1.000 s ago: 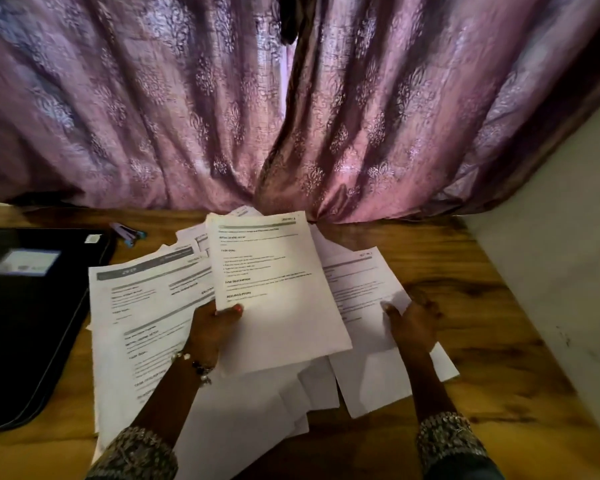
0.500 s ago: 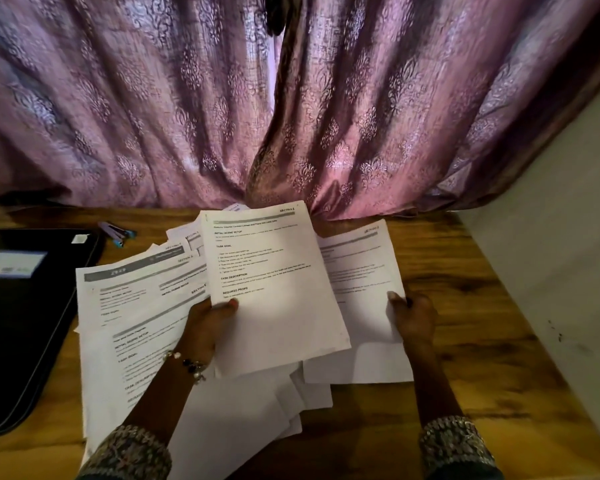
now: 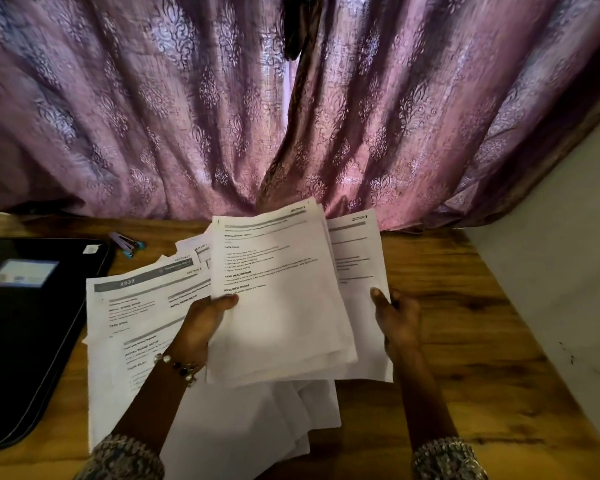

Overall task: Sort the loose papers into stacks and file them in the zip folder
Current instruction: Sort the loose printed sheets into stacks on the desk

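The black zip folder (image 3: 32, 327) is seen lying flat at the left edge, closed as far as can be told. Loose papers (image 3: 136, 323) are fanned at centre. A raised stack (image 3: 278, 306) is gripped by the left hand (image 3: 198, 327); its rightmost sheet is pinched by the right hand (image 3: 397, 317).

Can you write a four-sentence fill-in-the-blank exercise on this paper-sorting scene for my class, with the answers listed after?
1. The left hand holds a sheaf of papers by its ____ edge.
2. The black zip folder lies on the ____ side of the wooden table.
3. Behind the table hangs a ____ curtain.
4. The number printed on the sheet lying on the table is ____.

Answers: left; left; purple; 2939
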